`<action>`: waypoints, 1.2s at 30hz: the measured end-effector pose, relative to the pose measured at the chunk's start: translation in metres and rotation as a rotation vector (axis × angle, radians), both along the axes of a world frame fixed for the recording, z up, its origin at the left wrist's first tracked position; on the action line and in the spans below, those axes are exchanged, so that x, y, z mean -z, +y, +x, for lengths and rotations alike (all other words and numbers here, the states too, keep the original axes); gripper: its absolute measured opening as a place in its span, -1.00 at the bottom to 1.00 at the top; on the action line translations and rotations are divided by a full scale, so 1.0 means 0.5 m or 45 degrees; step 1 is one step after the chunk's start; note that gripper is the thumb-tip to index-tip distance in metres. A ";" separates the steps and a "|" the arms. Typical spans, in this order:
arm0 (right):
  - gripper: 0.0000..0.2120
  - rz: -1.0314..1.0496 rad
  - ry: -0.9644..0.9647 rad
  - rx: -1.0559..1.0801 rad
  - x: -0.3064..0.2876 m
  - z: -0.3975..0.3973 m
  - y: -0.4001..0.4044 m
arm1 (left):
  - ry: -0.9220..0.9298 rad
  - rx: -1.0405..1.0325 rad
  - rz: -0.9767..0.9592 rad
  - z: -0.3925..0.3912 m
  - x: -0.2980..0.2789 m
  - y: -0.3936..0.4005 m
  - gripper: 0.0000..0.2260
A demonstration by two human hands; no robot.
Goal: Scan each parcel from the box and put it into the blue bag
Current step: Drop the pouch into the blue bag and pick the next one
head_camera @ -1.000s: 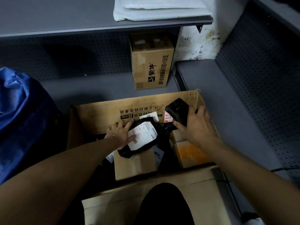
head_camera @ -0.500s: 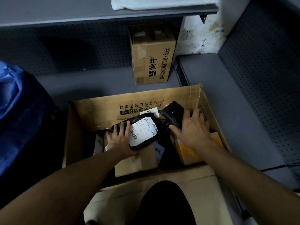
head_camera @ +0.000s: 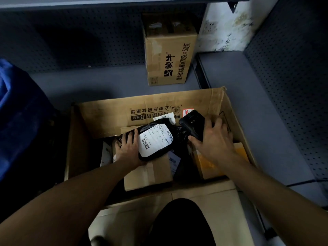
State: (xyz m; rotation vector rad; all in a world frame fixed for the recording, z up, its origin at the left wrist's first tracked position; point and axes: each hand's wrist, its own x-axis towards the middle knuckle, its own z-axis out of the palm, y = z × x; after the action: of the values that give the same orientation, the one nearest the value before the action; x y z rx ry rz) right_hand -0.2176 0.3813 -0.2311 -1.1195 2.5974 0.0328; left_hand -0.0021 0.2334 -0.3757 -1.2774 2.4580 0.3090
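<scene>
Nearby, upright carton (head_camera: 168, 50) behind box (head_camera: 110, 119).

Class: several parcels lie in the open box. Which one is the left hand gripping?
The black plastic parcel with the white label facing up. The left hand grips its left edge; the brown carton beneath and orange-labelled carton lie untouched.

- Our left hand (head_camera: 128, 148) reaches forward and down, palm down, fingers spread and slightly curled around the edge of what it holds.
- Our right hand (head_camera: 213, 139) is palm down too, fingers and thumb wrapped around a dark device.
- Both forearms are bare, angling inward from the lower corners.
</scene>
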 end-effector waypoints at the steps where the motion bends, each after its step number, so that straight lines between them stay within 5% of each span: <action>1: -0.23 0.001 -0.004 0.002 0.002 0.000 0.000 | 0.002 0.007 -0.018 -0.002 0.001 -0.002 0.29; 14: -0.24 -0.020 0.016 -0.013 -0.059 0.027 -0.017 | 0.061 0.006 -0.030 0.009 -0.079 -0.037 0.16; 36: -0.17 -0.281 0.160 -0.143 -0.349 0.186 -0.039 | 0.250 -0.109 -0.448 0.154 -0.499 -0.098 0.11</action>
State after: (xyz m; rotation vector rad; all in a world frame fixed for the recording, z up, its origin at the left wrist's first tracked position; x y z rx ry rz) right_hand -0.1246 0.3617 -0.0567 -1.3803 2.6964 -0.1682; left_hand 0.0748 0.1845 -0.1261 -1.5625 2.7154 0.0213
